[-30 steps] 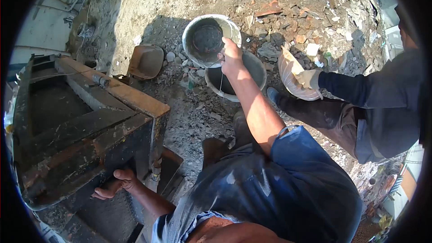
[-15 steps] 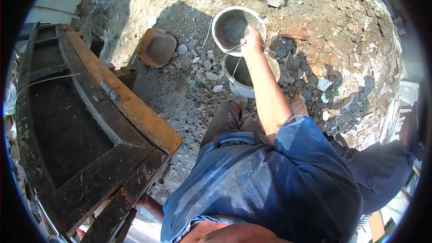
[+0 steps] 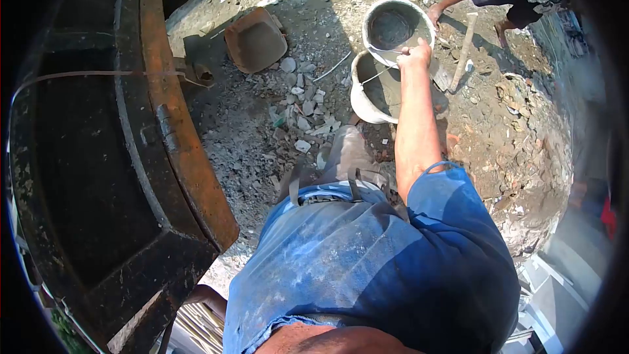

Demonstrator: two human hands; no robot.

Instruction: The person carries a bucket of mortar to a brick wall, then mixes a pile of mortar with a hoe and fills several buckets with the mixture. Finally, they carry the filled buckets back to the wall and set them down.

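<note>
My right hand (image 3: pixel 415 55) is closed on the near rim or handle of a grey-stained white bucket (image 3: pixel 424 16), which looks empty apart from residue at its bottom. Just below it stands a second white bucket (image 3: pixel 364 108), partly overlapped by the first, with a wire handle across its opening. My right arm reaches straight out ahead over the ground. My left hand is out of sight; only part of the left arm (image 3: pixel 208 296) shows at the lower left, beside the dark metal frame.
A dark metal frame with a rusty orange edge (image 3: pixel 190 177) fills the left side. A square basin (image 3: pixel 255 40) lies on rubble. A wooden-handled tool (image 3: pixel 464 52) lies right of the buckets. Another person's hand (image 3: pixel 434 14) is close to the held bucket.
The held bucket and my right hand have moved right and slightly up in view. The second bucket shows more fully. Another person's arms and legs have come into view at the upper right.
</note>
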